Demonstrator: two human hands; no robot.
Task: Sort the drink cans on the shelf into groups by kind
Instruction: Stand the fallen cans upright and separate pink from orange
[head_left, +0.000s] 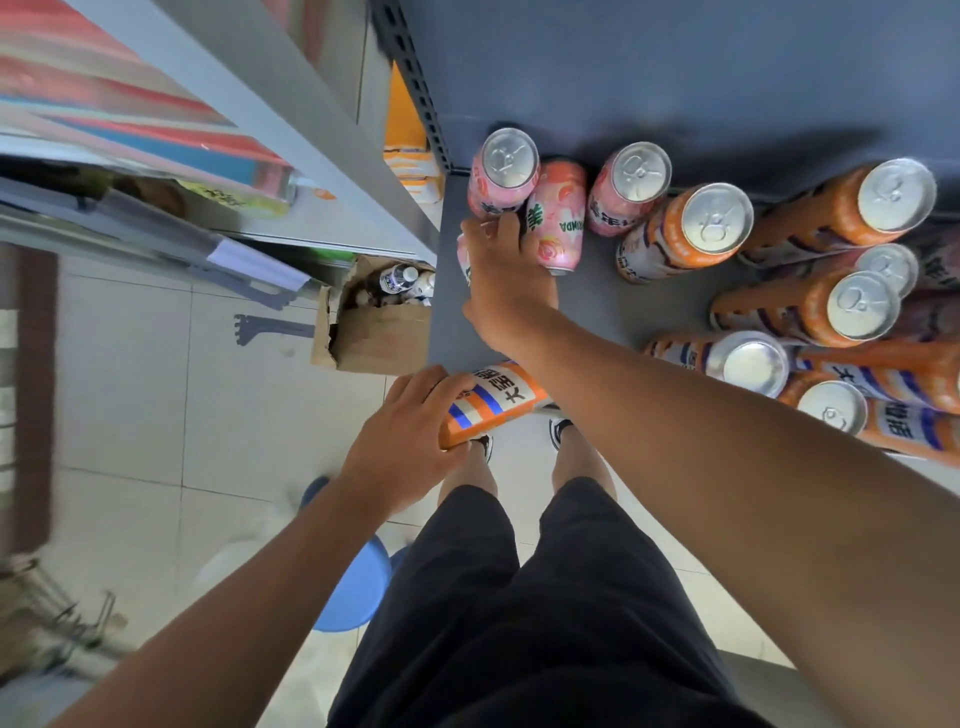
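Left hand (400, 431) clasps orange blue-striped drink can (493, 402); right hand (506, 280), grasp unclear, crowds pink peach-print cans (558, 218): knuckles may topple them.

- Light level: bright, even and soft; your pale floor tiles (130, 405) read lightest, the grey shelf (675, 78) darker.
- Shadows: a soft dark pool on the shelf behind the far pink cans (506, 158), stretching right above the orange cans (670, 234).
- Glare: mild sheen on the can lids, detail kept.
- Blur: heavy smear along your left edge, worst on the striped goods (104, 93) far left and the metal rack (62, 613) near left.
- Distortion: wide-angle bend; right-hand cans splay outward.
- Focus: centre sharp, can print legible.
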